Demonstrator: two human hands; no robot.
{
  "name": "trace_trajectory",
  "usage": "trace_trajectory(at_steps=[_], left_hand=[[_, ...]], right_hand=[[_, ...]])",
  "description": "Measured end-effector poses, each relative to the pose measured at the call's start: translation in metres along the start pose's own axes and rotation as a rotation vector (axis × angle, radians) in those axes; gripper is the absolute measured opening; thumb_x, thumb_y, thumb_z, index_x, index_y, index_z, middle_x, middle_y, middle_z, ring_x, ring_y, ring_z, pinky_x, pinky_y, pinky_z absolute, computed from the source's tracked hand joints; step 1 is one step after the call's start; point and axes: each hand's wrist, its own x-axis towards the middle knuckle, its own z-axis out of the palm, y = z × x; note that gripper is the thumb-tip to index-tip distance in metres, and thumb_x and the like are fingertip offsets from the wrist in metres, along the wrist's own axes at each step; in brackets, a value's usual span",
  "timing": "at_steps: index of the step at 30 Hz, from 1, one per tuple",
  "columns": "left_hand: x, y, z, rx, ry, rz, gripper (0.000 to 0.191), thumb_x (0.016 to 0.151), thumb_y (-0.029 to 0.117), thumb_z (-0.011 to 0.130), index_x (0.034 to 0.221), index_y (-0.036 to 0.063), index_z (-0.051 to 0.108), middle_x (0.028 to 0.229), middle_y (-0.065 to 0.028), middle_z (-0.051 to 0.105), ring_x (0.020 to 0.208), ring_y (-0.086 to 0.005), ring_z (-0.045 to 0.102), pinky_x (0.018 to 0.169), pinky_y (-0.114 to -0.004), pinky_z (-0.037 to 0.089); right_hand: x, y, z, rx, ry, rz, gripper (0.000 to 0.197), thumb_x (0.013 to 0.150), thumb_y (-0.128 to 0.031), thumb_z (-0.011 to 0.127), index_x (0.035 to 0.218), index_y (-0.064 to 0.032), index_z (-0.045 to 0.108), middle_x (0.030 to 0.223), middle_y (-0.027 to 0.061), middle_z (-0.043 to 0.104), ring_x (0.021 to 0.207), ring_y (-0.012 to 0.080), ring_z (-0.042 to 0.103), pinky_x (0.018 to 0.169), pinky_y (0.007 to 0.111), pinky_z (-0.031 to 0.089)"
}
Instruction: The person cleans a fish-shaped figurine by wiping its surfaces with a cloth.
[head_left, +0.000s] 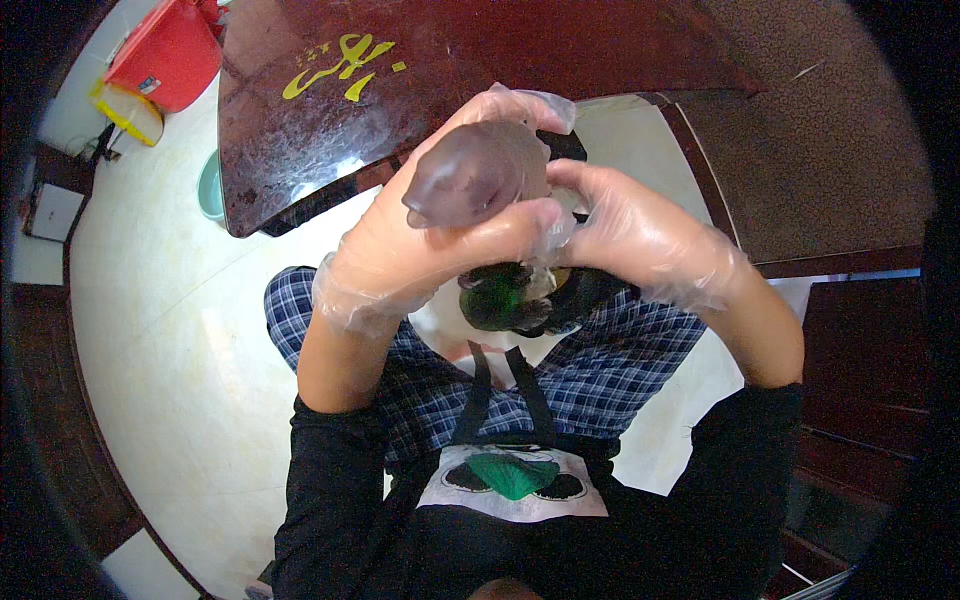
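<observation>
A glossy, translucent purplish-brown rounded object (472, 176) lies in my left hand (435, 225), which wears a clear plastic glove and curls around it. What the object is, I cannot tell. My right hand (637, 225), also in a clear plastic glove, is at the object's right end, its fingertips close to those of my left hand. Whether the right fingers grip anything is hidden. Below both hands, between my knees, are a dark green rounded thing (493, 300) and black material, partly covered by the hands.
A dark red glossy table (450, 52) with yellow writing stands ahead. At the upper left are a red plastic tub (169, 60), a yellow-edged container (127, 116) and a light green basin (211, 187) on the pale floor. A brown patterned surface (780, 150) lies at the right.
</observation>
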Motion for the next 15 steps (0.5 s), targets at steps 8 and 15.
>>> trace_trajectory(at_steps=[8, 15], left_hand=[[0.000, 0.000, -0.006, -0.015, 0.066, 0.003, 0.042, 0.078, 0.021, 0.070, 0.117, 0.0089, 0.059, 0.119, -0.0052, 0.057, 0.104, -0.0141, 0.056, 0.087, -0.029, 0.048], [-0.002, 0.013, 0.005, -0.172, 0.101, -0.036, 0.064, 0.067, 0.030, 0.065, 0.120, -0.0049, 0.052, 0.107, -0.0135, 0.058, 0.091, -0.0255, 0.061, 0.082, -0.037, 0.050]], right_hand=[[0.001, -0.004, -0.014, -0.049, -0.010, -0.044, 0.049, 0.079, -0.020, 0.077, 0.119, 0.0012, 0.058, 0.100, 0.0101, 0.067, 0.093, 0.0158, 0.061, 0.083, 0.031, 0.049], [0.000, 0.014, -0.036, 0.142, 0.106, -0.047, 0.044, 0.085, -0.026, 0.071, 0.121, -0.0029, 0.058, 0.110, 0.0054, 0.061, 0.099, 0.0123, 0.056, 0.088, 0.028, 0.045]])
